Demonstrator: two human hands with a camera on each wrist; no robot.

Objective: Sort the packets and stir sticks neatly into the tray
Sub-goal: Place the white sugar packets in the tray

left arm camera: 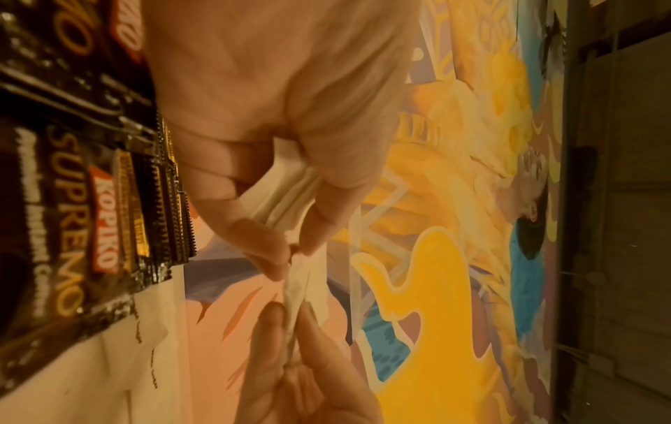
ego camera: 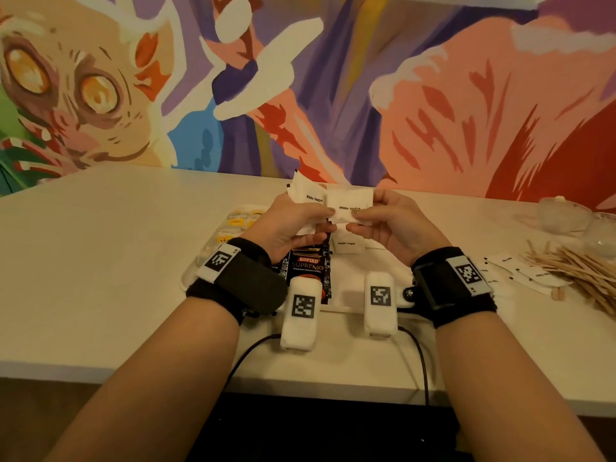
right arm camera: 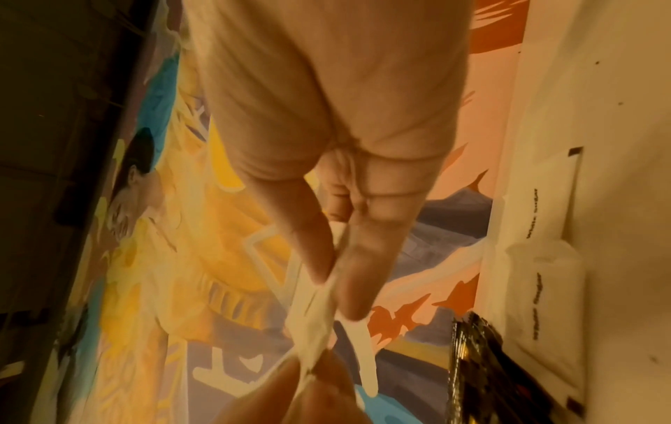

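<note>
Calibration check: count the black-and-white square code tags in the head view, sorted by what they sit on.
Tags on wrist straps: 2 (left strap, right strap)
Tags on white blocks below the wrists: 2 (left block, right block)
Total: 4

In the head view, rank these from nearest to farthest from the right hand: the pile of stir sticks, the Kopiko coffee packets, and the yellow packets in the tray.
From the right hand:
1. Kopiko coffee packets, just below-left, in the tray's middle.
2. Yellow packets, in the tray's left compartment, past the left hand.
3. Pile of stir sticks, far right on the table.
</note>
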